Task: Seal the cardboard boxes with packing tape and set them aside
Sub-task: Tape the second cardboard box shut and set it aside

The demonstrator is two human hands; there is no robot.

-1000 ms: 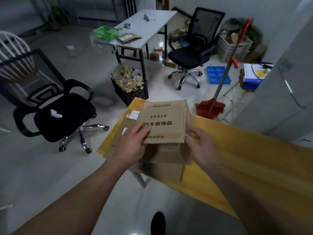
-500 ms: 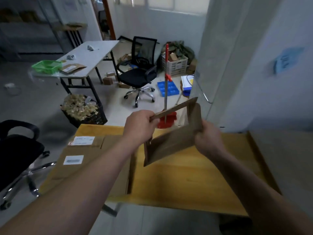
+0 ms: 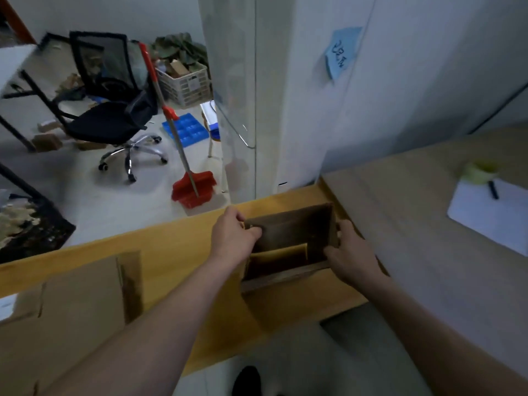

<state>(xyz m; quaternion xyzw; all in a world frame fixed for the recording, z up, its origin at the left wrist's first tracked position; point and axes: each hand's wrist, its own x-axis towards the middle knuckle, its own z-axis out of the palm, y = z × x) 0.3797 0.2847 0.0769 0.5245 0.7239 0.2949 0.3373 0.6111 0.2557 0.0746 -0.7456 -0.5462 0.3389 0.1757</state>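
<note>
Standing over the yellow wooden table (image 3: 171, 247), the person held a small cardboard box (image 3: 288, 244) opened up between both hands, just above the tabletop near its right end. The left hand (image 3: 233, 238) gripped the box's left wall, fingers curled over the upper edge. The right hand (image 3: 350, 252) clasped the right wall, thumb on the near corner and fingers wrapped around the outside. The box stood open on the side facing the person, its dark inside showing, with a lighter flap (image 3: 278, 252) lying across the lower part of the opening.

A flattened sheet of cardboard (image 3: 71, 304) lay on the table's left part, well apart from the box. To the right sat a paler desk (image 3: 414, 224) carrying a white pad (image 3: 491, 215) with a dark pen (image 3: 493, 190) on it. On the floor beyond the table, a red dustpan (image 3: 194, 188) with a long handle stood near a black office chair (image 3: 111, 121), a blue tray (image 3: 185, 130) and a white crate (image 3: 185, 84). A blue note (image 3: 341, 52) was stuck on the wall.
</note>
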